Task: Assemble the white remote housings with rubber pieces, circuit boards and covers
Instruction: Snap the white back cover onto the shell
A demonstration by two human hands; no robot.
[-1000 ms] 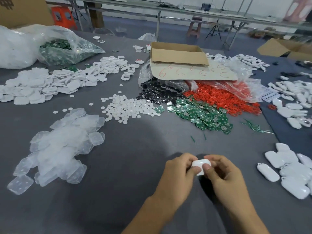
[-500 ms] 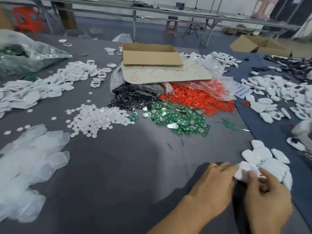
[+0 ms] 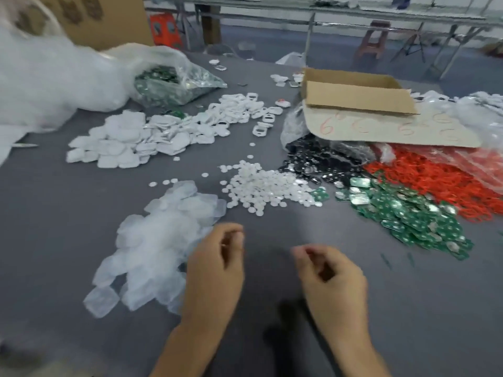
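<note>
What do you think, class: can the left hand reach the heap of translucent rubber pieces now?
Probably yes: the left hand, holding nothing, is at the edge of the translucent rubber pieces, with nothing between them.

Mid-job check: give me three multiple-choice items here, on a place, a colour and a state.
1. The pile of translucent rubber pieces lies:
A. left of the left hand
B. right of the right hand
C. between the hands
2. The loose circuit boards are:
A. blue
B. green
C. yellow
3. The hands:
A. share one part
B. only the right holds a part
C. both hold nothing
Key: 1 A, the pile sits on the left hand's outer side. 2 B, the boards show green. 3 C, the fingers are loosely curled, with nothing in them.
</note>
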